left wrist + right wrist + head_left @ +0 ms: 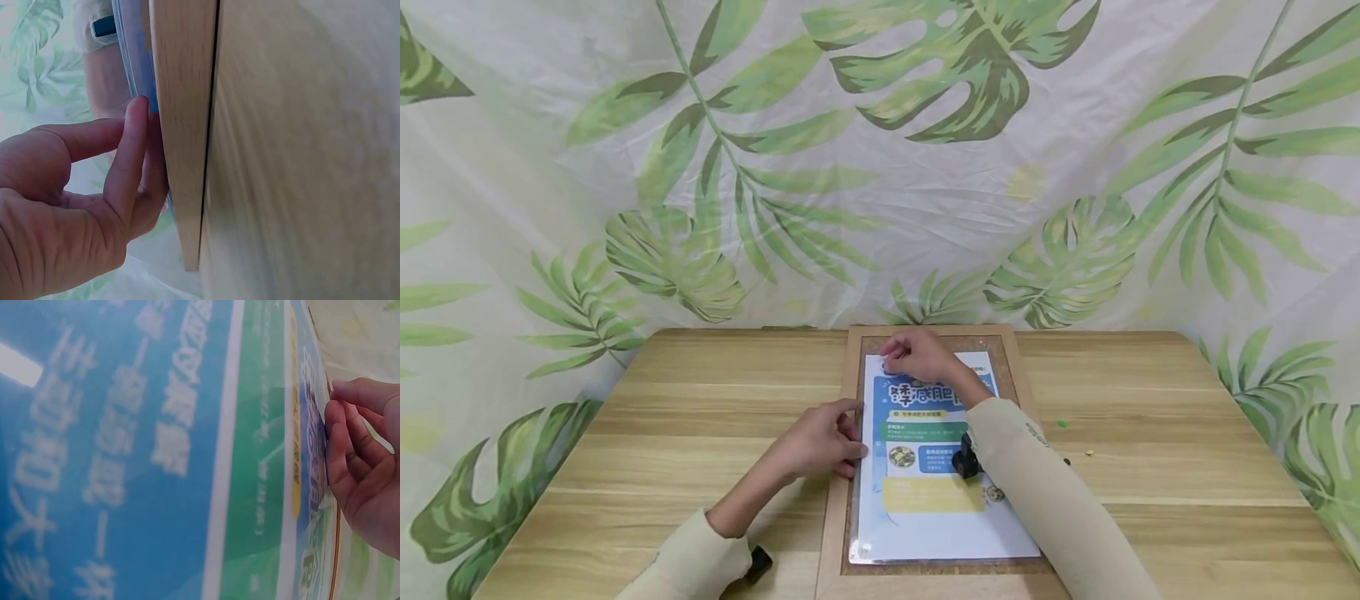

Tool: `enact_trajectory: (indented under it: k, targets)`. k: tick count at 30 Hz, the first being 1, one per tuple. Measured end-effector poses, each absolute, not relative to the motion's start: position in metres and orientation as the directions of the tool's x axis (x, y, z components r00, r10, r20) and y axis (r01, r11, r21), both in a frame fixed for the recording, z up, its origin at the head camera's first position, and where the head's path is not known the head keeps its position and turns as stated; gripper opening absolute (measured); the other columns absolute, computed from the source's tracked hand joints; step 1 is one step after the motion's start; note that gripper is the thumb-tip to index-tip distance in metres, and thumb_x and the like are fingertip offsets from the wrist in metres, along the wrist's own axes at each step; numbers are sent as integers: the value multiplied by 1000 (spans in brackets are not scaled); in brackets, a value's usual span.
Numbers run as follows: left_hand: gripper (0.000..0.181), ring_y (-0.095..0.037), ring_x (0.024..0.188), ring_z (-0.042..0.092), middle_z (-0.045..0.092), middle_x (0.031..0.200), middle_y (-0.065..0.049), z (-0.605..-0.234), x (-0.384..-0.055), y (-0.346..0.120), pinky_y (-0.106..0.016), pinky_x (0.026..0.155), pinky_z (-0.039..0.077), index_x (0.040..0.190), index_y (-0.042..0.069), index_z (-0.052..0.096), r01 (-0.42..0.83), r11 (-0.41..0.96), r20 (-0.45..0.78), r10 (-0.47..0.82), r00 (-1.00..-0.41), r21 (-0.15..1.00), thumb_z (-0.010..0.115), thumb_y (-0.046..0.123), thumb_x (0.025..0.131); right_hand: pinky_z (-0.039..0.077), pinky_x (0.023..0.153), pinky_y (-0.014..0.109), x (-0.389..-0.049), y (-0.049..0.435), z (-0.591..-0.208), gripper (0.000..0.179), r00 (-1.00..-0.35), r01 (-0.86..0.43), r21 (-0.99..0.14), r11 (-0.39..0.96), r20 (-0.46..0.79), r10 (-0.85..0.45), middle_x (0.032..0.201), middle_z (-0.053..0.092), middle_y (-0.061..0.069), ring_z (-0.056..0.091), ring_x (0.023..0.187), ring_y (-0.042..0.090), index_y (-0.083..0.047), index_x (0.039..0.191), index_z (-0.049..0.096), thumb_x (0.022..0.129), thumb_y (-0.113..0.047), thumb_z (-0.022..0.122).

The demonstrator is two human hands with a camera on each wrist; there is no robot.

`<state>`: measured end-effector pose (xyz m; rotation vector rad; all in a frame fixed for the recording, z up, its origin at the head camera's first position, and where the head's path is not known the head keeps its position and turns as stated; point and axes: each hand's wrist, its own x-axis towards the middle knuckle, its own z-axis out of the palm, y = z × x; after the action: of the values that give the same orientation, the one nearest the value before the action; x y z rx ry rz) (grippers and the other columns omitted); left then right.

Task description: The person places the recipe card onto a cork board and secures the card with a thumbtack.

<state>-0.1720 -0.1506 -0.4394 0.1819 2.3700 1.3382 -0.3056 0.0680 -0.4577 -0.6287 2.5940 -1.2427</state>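
On the tabletop [722,417], in the head view, a wood-framed cork board [925,587] is lying with its far edge near a leaf-patterned cloth [940,225], and a printed sheet [928,479] with a glossy surface is lying on it. My left hand [814,442] is resting its fingertips at the sheet's left edge, the fingers loosely bent, thumb and forefinger standing apart, gripping nothing. My right hand [921,357] is bending its fingers at the sheet's upper left corner, the tips drawn close together; I cannot tell whether they are pinching anything. It is hiding part of the heading, while my right sleeve [1052,500] and 1 black wrist camera [966,458] are covering part of the sheet's right side. To the right of the board, 3 small bits [1062,423] are lying on the table, 1 of them green.

At the left wrist, my fingers are showing half curled and parted beside the board's pale frame, their tips meeting the sheet's edge. My other wrist is appearing behind them.

At the right wrist, the blue and green printing is filling most of the view, its nearer characters blurring. My fingers are gathering at the far part, their contact staying out of sight.
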Motion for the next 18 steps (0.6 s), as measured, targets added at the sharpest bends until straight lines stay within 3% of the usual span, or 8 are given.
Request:
enact_trajectory:
  k: [8, 18]
  targets:
    - [68, -20, 75, 70, 58, 104, -15, -446, -178, -162, -39, 71, 67, 156, 0, 47, -188, 370, -322, 344, -882, 910, 73, -9, 94, 58, 90, 33, -305, 64, -458, 20, -882, -305, -759, 575, -3, -471, 101, 80, 6, 72, 90, 14, -5, 117, 78, 99, -13, 77]
    - [72, -20, 74, 70, 59, 104, -16, -447, -176, -158, -39, 69, 66, 157, 1, 47, -147, 400, -293, 334, -896, 904, 75, -9, 92, 59, 88, 33, -307, 58, -458, 18, -893, -316, -735, 599, 19, -449, 101, 80, 7, 73, 88, 15, -6, 114, 78, 98, -13, 78]
